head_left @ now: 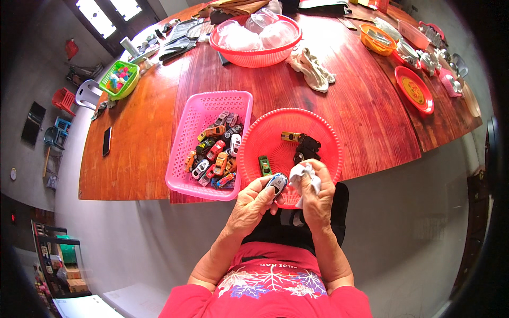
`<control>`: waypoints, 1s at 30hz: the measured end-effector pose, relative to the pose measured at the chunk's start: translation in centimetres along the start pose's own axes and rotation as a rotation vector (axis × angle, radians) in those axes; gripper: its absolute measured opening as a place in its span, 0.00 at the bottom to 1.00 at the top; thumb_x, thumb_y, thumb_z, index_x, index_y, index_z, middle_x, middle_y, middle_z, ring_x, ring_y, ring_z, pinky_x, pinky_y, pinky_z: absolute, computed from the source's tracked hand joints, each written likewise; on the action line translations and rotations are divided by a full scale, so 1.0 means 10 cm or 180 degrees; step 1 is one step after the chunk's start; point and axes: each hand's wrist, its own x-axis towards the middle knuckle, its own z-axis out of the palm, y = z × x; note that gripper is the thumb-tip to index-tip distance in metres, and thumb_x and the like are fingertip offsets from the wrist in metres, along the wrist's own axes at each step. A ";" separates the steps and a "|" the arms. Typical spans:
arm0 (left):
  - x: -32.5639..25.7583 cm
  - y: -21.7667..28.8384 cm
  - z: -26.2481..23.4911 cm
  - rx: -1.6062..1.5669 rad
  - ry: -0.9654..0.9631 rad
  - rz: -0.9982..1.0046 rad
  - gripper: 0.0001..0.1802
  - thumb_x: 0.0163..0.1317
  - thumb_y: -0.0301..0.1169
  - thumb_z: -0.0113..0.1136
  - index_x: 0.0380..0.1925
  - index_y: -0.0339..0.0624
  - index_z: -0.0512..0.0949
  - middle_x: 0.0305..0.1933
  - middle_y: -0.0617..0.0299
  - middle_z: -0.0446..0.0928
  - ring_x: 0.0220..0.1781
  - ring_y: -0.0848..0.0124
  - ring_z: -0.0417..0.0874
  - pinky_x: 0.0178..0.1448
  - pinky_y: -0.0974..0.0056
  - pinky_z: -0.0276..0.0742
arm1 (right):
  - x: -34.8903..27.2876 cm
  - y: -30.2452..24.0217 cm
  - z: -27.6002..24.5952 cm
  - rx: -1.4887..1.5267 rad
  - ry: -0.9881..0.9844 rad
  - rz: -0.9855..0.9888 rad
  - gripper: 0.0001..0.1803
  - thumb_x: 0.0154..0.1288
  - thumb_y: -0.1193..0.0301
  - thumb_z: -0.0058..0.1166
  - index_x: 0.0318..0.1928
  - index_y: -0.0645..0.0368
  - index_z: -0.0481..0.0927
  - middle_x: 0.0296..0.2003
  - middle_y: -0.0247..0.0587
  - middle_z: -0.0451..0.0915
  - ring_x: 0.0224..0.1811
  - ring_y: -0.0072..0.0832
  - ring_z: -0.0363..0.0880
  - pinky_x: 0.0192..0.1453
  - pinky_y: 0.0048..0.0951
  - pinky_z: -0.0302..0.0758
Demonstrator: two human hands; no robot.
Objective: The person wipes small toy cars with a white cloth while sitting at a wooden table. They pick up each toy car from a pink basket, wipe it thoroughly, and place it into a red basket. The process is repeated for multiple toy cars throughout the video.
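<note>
My left hand [253, 204] is closed around a small blue and white toy car [277, 183], over the near rim of a round red basket [331, 132]. Just to its right, my right hand [318, 192] grips a crumpled white cloth [307, 179], a short way from the car. Inside the red basket lie a green toy car [265, 165], a yellow one [290, 136] and some dark toy vehicles [306, 148]. A pink rectangular basket [183, 124] stands against its left side, with several toy cars [216, 151] of many colours heaped in it.
A red colander [254, 57] of clear plastic containers stands farther back, beside a crumpled pale cloth [312, 69]. At left are a phone [107, 141] and a green basket [124, 93] of bright pieces. A red plate [413, 90] and an orange basket [377, 40] lie at right.
</note>
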 end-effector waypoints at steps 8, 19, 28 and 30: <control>-0.06 -0.17 -0.04 0.1028 0.0088 0.0665 0.18 0.68 0.28 0.51 0.57 0.36 0.66 0.46 0.66 0.74 0.43 0.79 0.73 0.50 0.74 0.70 | -0.11 0.00 0.14 -0.1610 -0.0620 -0.1220 0.19 0.51 0.79 0.62 0.46 0.57 0.78 0.39 0.43 0.68 0.35 0.34 0.74 0.39 0.31 0.72; -0.07 -0.14 0.00 0.2691 0.0396 0.1704 0.18 0.60 0.18 0.53 0.51 0.35 0.68 0.46 0.53 0.69 0.48 0.63 0.73 0.54 0.65 0.69 | -0.07 -0.04 0.15 -0.0483 -0.0822 -0.0762 0.10 0.60 0.76 0.57 0.43 0.56 0.80 0.39 0.37 0.72 0.36 0.21 0.73 0.40 0.22 0.71; -0.06 -0.19 0.00 0.3274 0.0408 0.2081 0.14 0.59 0.18 0.55 0.45 0.36 0.70 0.45 0.56 0.70 0.45 0.67 0.72 0.52 0.66 0.68 | -0.09 0.04 0.20 -0.0997 -0.0475 0.0019 0.09 0.59 0.74 0.57 0.39 0.65 0.79 0.29 0.43 0.79 0.32 0.26 0.79 0.37 0.27 0.75; -0.06 -0.21 -0.03 0.3184 0.0380 0.1948 0.13 0.61 0.20 0.55 0.46 0.37 0.70 0.44 0.59 0.70 0.44 0.71 0.72 0.51 0.69 0.68 | -0.01 0.04 0.19 -0.0864 -0.0522 0.0237 0.08 0.63 0.73 0.54 0.38 0.66 0.79 0.26 0.37 0.80 0.29 0.18 0.77 0.33 0.22 0.74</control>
